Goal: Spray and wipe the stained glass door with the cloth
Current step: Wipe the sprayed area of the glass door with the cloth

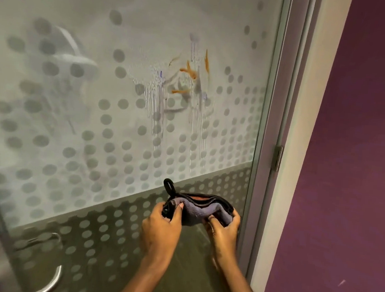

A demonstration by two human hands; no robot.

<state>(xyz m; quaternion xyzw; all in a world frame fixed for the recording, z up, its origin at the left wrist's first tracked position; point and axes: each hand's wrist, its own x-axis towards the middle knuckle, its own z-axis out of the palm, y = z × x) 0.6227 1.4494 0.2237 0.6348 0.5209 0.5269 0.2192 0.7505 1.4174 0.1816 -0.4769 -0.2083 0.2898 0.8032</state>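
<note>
Looking down through the head camera, I see two bare hands holding a folded cloth (204, 209) low in front of the glass door (78, 102); the left hand (161, 226) pinches the left end of the cloth, where a black loop (168, 186) sticks up; the right hand (224, 231) grips the right end, fingers curled tight on it; the cloth is purple-grey with a black edge and sits between both hands, near the door frame (284, 88); higher up on the frosted, dotted glass are orange stains (189, 71); wet drips (154, 109) run down from them; a metal handle (52, 280) sits at the bottom left; a purple wall (359, 162) is on the right
</note>
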